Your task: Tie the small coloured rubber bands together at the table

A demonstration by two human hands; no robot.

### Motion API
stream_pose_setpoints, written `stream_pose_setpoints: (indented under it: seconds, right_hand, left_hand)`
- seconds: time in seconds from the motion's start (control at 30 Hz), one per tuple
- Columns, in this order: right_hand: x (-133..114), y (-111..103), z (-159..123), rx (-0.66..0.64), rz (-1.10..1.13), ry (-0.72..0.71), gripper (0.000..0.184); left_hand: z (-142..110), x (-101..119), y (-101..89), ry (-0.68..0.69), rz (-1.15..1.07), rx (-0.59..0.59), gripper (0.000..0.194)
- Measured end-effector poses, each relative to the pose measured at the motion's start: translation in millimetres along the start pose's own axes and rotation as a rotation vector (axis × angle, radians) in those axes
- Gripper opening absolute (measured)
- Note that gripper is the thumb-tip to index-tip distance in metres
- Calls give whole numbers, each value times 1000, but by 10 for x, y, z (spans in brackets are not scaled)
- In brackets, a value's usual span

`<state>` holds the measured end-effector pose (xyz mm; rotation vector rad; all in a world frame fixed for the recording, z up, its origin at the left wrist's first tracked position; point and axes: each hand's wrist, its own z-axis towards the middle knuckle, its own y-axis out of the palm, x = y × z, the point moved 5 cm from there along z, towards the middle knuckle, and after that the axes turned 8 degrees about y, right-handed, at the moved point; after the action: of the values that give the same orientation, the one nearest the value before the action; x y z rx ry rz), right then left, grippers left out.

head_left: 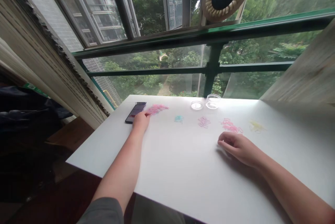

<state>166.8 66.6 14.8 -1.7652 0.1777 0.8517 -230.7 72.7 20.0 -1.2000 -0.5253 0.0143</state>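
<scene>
My left hand point(141, 121) reaches to the near edge of a mixed, mostly pink pile of small rubber bands point(157, 108). Its fingers are drawn together at the pile; what they hold, if anything, is too small to make out. Just beside that hand lies a phone point(131, 115). My right hand point(237, 146) hovers low over the table, fingers curled and thumb near the fingertips, just short of a pink band pile point(231, 126). Whether a band sits in its pinch cannot be seen. Other piles are blue point(179, 118), purple point(203, 122) and yellow point(257, 126).
A clear round container point(213, 101) and its clear lid point(196, 105) stand at the back of the white table point(172, 168). Behind the table runs a green window railing point(162, 72). A curtain point(47, 52) hangs at the left.
</scene>
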Motion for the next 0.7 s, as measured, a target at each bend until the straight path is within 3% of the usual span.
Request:
stream_pose_setpoints:
  seconds: [0.33, 0.7]
  right_hand:
    - [-15, -15, -10, 0, 8, 13, 26]
    - [1, -1, -6, -7, -8, 17, 26]
  left_hand:
    - [17, -42, -24, -54, 33, 10, 15]
    - [-22, -32, -97, -57, -57, 120, 8]
